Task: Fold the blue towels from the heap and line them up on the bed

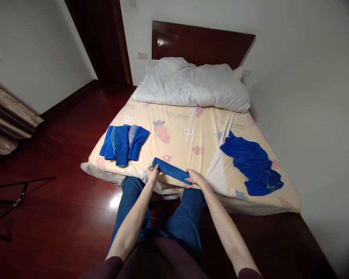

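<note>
A blue towel [172, 170], folded into a long narrow strip, slants across the front edge of the bed between my hands. My left hand [152, 173] grips its left end, thumb on top. At the strip's right end, my right hand [194, 177] is closed around it, with the fingers partly hidden. To the left lie several folded blue towels [122, 145], overlapping, one with green edging and one with a grey patch. On the right side of the bed is a loose, crumpled heap of blue towels [251, 162] with some green edging showing.
The bed [177, 133] has a pale yellow patterned sheet. A light grey quilt [192, 83] lies bunched against the dark wooden headboard [197, 42]. Black tripod legs [17, 201] stand on the red-brown floor at the left, near a curtain [8, 120]. A wall runs along the right.
</note>
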`<state>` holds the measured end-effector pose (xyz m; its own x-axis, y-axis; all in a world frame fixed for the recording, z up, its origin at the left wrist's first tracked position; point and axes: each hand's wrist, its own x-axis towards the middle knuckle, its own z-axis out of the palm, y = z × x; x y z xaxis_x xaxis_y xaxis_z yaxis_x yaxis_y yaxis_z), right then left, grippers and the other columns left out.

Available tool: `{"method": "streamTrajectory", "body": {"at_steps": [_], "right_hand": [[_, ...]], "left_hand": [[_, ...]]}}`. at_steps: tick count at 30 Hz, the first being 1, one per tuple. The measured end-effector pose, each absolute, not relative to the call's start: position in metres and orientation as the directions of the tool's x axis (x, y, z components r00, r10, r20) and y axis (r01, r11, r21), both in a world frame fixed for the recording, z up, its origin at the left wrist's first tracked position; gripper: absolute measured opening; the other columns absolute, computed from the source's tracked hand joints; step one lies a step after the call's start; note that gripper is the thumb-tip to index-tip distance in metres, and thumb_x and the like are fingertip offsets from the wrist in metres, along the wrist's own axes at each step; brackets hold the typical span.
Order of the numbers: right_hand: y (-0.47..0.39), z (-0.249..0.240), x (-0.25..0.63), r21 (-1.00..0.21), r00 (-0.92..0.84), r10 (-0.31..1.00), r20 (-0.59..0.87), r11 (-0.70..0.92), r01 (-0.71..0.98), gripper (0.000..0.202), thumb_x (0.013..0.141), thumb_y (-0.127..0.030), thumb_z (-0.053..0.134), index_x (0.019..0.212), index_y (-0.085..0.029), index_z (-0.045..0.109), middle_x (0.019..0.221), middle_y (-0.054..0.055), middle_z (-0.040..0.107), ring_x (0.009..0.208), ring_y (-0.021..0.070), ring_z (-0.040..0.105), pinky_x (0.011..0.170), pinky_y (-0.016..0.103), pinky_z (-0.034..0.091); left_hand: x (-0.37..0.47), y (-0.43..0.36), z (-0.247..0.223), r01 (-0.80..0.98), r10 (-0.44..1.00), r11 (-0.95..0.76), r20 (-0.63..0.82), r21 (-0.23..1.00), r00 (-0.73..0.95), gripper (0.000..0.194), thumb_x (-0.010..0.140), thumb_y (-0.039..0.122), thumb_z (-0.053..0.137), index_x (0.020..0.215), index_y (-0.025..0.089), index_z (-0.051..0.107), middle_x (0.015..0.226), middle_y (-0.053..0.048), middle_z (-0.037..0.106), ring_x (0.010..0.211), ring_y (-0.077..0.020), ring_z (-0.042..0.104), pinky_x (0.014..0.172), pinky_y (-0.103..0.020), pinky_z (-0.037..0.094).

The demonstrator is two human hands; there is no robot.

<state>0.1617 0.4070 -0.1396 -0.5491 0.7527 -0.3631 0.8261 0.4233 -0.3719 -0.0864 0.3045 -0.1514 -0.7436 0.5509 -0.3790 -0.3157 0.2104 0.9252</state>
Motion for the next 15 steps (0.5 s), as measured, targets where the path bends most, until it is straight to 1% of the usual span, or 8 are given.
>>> {"method": "streamTrajectory", "body": {"at_steps": [2, 3, 5, 7, 9, 12, 13, 15], "right_hand": [[0.403, -0.138, 0.162, -0.397, -0.547, 0.757, -0.357, 0.407, 0.823, 0.033, 0.077, -0.022, 0.078, 0.107, -0.019, 0.065, 0.102, 0.006, 0.073, 0.092, 0.0195, 0.069, 0.075, 0.024, 0.048], [0.401, -0.136, 0.160, -0.413, -0.550, 0.759, -0.348, 0.403, 0.817, 0.033, 0.078, -0.023, 0.077, 0.108, -0.019, 0.064, 0.103, 0.006, 0.073, 0.093, 0.0194, 0.069, 0.076, 0.024, 0.048], [0.399, -0.134, 0.154, -0.482, -0.568, 0.766, -0.302, 0.391, 0.784, 0.038, 0.077, -0.021, 0.078, 0.112, -0.020, 0.062, 0.108, 0.006, 0.073, 0.098, 0.0197, 0.069, 0.080, 0.025, 0.049], [0.395, -0.133, 0.142, -0.587, -0.591, 0.775, -0.225, 0.376, 0.717, 0.046, 0.074, -0.017, 0.078, 0.117, -0.021, 0.061, 0.111, 0.006, 0.072, 0.101, 0.0206, 0.068, 0.082, 0.026, 0.049], [0.391, -0.133, 0.123, -0.669, -0.603, 0.783, -0.153, 0.367, 0.647, 0.050, 0.071, -0.014, 0.077, 0.118, -0.021, 0.061, 0.109, 0.006, 0.073, 0.099, 0.0223, 0.069, 0.082, 0.028, 0.050], [0.383, -0.137, 0.081, -0.731, -0.592, 0.800, -0.099, 0.345, 0.589, 0.038, 0.069, -0.014, 0.077, 0.105, -0.018, 0.067, 0.095, 0.007, 0.074, 0.088, 0.0248, 0.069, 0.079, 0.032, 0.051], [0.380, -0.139, 0.063, -0.755, -0.583, 0.809, -0.081, 0.332, 0.565, 0.033, 0.068, -0.014, 0.077, 0.100, -0.016, 0.069, 0.090, 0.008, 0.074, 0.085, 0.0255, 0.069, 0.078, 0.034, 0.051], [0.372, -0.144, 0.024, -0.808, -0.567, 0.823, -0.033, 0.312, 0.500, 0.032, 0.067, -0.014, 0.078, 0.097, -0.014, 0.070, 0.088, 0.010, 0.073, 0.085, 0.0268, 0.067, 0.079, 0.036, 0.051]], "left_hand": [[-0.090, 0.306, -0.138, -0.300, 0.605, 0.141, -0.322, 0.943, -0.728, 0.040, 0.074, 0.039, 0.075, 0.077, 0.023, 0.039, 0.057, 0.013, 0.031, 0.052, -0.0074, 0.048, 0.065, -0.024, 0.052], [-0.093, 0.308, -0.130, -0.289, 0.635, 0.107, -0.289, 0.951, -0.716, 0.038, 0.074, 0.039, 0.075, 0.078, 0.023, 0.040, 0.059, 0.012, 0.033, 0.055, -0.0073, 0.050, 0.068, -0.024, 0.053], [-0.102, 0.311, -0.112, -0.262, 0.693, 0.044, -0.218, 0.964, -0.687, 0.036, 0.073, 0.037, 0.075, 0.082, 0.021, 0.044, 0.064, 0.010, 0.044, 0.064, -0.0084, 0.056, 0.075, -0.025, 0.054], [-0.114, 0.314, -0.092, -0.239, 0.740, -0.010, -0.154, 0.971, -0.655, 0.036, 0.071, 0.034, 0.077, 0.086, 0.021, 0.047, 0.073, 0.006, 0.055, 0.076, -0.0109, 0.062, 0.081, -0.027, 0.054], [-0.131, 0.315, -0.067, -0.173, 0.793, -0.061, -0.058, 0.983, -0.606, 0.037, 0.070, 0.032, 0.078, 0.090, 0.020, 0.049, 0.082, 0.001, 0.063, 0.085, -0.0142, 0.065, 0.085, -0.030, 0.054], [-0.163, 0.311, -0.025, 0.040, 0.881, -0.108, 0.115, 0.993, -0.459, 0.039, 0.072, 0.032, 0.076, 0.101, 0.019, 0.053, 0.090, -0.002, 0.068, 0.088, -0.0176, 0.068, 0.083, -0.032, 0.055], [-0.174, 0.307, -0.010, 0.136, 0.906, -0.113, 0.158, 0.984, -0.393, 0.039, 0.074, 0.033, 0.075, 0.104, 0.018, 0.055, 0.091, -0.003, 0.069, 0.087, -0.0181, 0.068, 0.082, -0.032, 0.055], [-0.198, 0.299, 0.020, 0.340, 0.937, -0.110, 0.211, 0.934, -0.277, 0.037, 0.077, 0.034, 0.072, 0.108, 0.018, 0.059, 0.090, -0.003, 0.070, 0.085, -0.0180, 0.068, 0.080, -0.031, 0.054]]}}
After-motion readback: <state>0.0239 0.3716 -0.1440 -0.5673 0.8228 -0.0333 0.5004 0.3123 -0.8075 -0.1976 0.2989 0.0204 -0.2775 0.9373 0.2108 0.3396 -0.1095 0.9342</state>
